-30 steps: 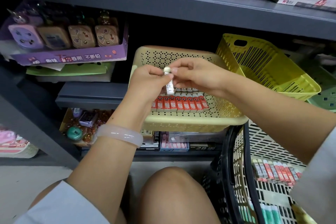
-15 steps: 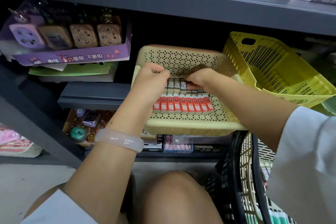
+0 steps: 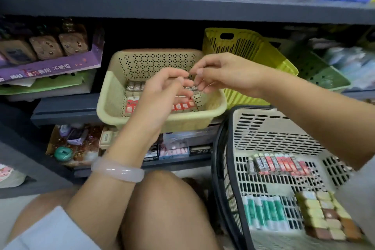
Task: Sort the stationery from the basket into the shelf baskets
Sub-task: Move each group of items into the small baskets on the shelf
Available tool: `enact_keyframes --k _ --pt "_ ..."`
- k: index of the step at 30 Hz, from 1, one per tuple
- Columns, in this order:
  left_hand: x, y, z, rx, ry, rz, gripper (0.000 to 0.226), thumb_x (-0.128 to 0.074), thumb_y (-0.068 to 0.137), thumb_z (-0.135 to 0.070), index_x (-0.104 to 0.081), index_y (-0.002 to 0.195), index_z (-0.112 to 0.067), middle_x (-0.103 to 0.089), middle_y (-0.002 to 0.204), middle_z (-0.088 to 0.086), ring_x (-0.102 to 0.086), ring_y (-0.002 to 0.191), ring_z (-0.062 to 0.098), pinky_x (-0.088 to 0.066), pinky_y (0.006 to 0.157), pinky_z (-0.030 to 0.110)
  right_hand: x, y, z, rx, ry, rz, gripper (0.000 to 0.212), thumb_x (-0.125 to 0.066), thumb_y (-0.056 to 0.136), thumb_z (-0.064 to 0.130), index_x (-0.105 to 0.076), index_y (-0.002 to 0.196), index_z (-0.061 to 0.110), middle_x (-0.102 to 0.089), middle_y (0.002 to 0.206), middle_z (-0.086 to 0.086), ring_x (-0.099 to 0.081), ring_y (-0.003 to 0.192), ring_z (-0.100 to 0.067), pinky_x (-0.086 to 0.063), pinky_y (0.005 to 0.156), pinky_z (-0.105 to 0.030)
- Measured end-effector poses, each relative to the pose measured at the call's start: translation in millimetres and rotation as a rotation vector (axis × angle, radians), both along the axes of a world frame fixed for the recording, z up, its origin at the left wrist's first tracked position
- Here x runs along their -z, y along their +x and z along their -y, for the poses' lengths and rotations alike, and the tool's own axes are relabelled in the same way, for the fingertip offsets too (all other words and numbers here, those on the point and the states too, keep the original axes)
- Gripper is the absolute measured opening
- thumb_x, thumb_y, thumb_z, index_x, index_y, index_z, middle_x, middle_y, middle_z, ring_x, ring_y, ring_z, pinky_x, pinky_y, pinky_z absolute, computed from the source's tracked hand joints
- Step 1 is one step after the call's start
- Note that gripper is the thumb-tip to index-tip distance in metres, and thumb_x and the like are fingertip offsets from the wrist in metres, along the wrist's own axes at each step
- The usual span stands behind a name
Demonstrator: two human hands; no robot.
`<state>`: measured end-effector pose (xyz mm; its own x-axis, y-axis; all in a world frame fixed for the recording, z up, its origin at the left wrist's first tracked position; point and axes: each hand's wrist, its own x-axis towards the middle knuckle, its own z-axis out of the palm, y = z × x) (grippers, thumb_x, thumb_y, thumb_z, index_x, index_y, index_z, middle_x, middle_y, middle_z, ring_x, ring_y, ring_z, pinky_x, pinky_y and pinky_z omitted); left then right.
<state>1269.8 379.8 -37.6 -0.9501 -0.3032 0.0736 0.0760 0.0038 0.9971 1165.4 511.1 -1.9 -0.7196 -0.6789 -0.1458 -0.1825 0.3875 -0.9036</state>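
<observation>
STEP: between placings, over beige shelf basket (image 3: pixel 113 95) | hands: left (image 3: pixel 162 95) + right (image 3: pixel 221 75) loose, empty | NEXT: grab lead packs (image 3: pixel 278 163) in floor basket (image 3: pixel 263 128) at 4 o'clock

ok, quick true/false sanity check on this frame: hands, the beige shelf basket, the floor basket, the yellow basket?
1. Both hands hover over the beige shelf basket. True: left hand and right hand are above it.
2. The beige shelf basket is empty. False: rows of small red-and-grey packs lie in it.
3. The floor basket still holds stationery. True: red and grey packs, green-and-white tubes and small blocks.
4. The yellow basket sits left of the beige one. False: it is on the right, tilted.
5. The left wrist is bare. False: it wears a pale bangle.
</observation>
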Motion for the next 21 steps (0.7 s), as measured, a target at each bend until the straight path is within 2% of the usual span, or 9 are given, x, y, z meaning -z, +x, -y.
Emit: enact_keyframes --k 4,6,9,12,13,15,17,19,21 --pt "5.6 -1.8 -71.1 0.186 -0.035 0.05 0.022 -0.043 0.096 -0.01 -0.06 0.089 -0.022 -0.068 0.086 -0.001 -0.067 0.076 0.01 -0.056 0.072 0.024 7.2 16.4 -86.2 0.067 0.021 0.036 0.012 -0.049 0.094 0.012 -0.061 0.096 0.01 -0.066 0.08 -0.002 -0.063 0.071 -0.007 -0.054 0.067 -0.017" --pt "14.2 -8.6 -105.3 0.274 -0.062 0.148 0.021 -0.043 0.095 -0.01 -0.059 0.088 -0.022 -0.067 0.086 -0.002 -0.064 0.076 0.01 -0.054 0.072 0.023 24.6 17.8 -128.2 0.147 0.064 0.06 0.013 -0.05 0.094 0.014 -0.061 0.097 0.009 -0.067 0.078 -0.001 -0.063 0.07 -0.007 -0.053 0.064 -0.015" --pt "33.5 -25.3 -154.7 0.361 -0.074 0.376 0.018 -0.043 0.094 -0.01 -0.055 0.085 -0.02 -0.06 0.081 -0.002 -0.057 0.068 0.01 -0.048 0.062 0.019 65.5 14.1 -182.2 0.249 0.195 0.081 0.015 -0.048 0.094 0.013 -0.059 0.1 0.004 -0.063 0.078 -0.003 -0.059 0.069 -0.012 -0.051 0.063 -0.016" --pt "64.4 -46.8 -195.6 0.297 0.004 0.626 0.012 -0.044 0.093 -0.011 -0.052 0.085 -0.014 -0.055 0.08 0.005 -0.052 0.065 0.015 -0.046 0.058 0.024 111.3 6.4 -226.5 0.306 0.346 0.16 0.014 -0.047 0.095 0.013 -0.055 0.095 0.002 -0.058 0.077 -0.007 -0.054 0.066 -0.014 -0.046 0.059 -0.017" --pt "75.5 -54.3 -205.8 0.243 0.005 0.69 0.009 -0.046 0.092 -0.012 -0.054 0.091 -0.01 -0.055 0.085 0.007 -0.052 0.067 0.016 -0.046 0.058 0.025 126.3 1.4 -239.1 0.32 0.407 0.173 0.016 -0.046 0.096 0.012 -0.056 0.095 0.0 -0.057 0.077 -0.01 -0.053 0.067 -0.018 -0.045 0.061 -0.02" --pt "102.8 -69.3 -222.0 0.146 -0.03 0.785 0.024 -0.047 0.092 -0.013 -0.051 0.113 -0.004 -0.055 0.09 0.007 -0.049 0.066 0.015 -0.042 0.053 0.024 155.9 -10.1 -262.7 0.348 0.532 0.164 0.02 -0.044 0.096 0.011 -0.058 0.094 -0.003 -0.054 0.082 -0.016 -0.05 0.073 -0.022 -0.042 0.067 -0.03" --pt "130.4 -78.1 -231.7 0.063 -0.073 0.86 0.032 -0.046 0.093 -0.012 -0.047 0.124 -0.002 -0.057 0.092 0.007 -0.046 0.064 0.014 -0.034 0.047 0.021 180.8 -18.8 -282.3 0.43 0.671 0.102 0.023 -0.045 0.094 0.013 -0.059 0.099 -0.005 -0.056 0.09 -0.018 -0.05 0.079 -0.022 -0.04 0.073 -0.03" --pt "160.1 -85.4 -241.4 0.033 -0.074 0.939 0.033 -0.043 0.095 -0.012 -0.047 0.126 -0.001 -0.061 0.108 0.012 -0.056 0.079 0.019 -0.033 0.046 0.02 202.7 -24.9 -298.7 0.536 0.768 0.078 0.031 -0.048 0.092 0.013 -0.056 0.118 -0.004 -0.059 0.109 -0.022 -0.054 0.093 -0.026 -0.042 0.079 -0.032" --pt "185.7 -88.8 -250.6 0.013 -0.057 0.989 0.031 -0.04 0.096 -0.012 -0.051 0.122 0.001 -0.059 0.121 0.016 -0.059 0.101 0.025 -0.038 0.052 0.02 221.4 -27.4 -309.5 0.612 0.819 0.105 0.039 -0.05 0.092 0.014 -0.05 0.126 -0.004 -0.055 0.123 -0.024 -0.053 0.11 -0.033 -0.043 0.09 -0.036"
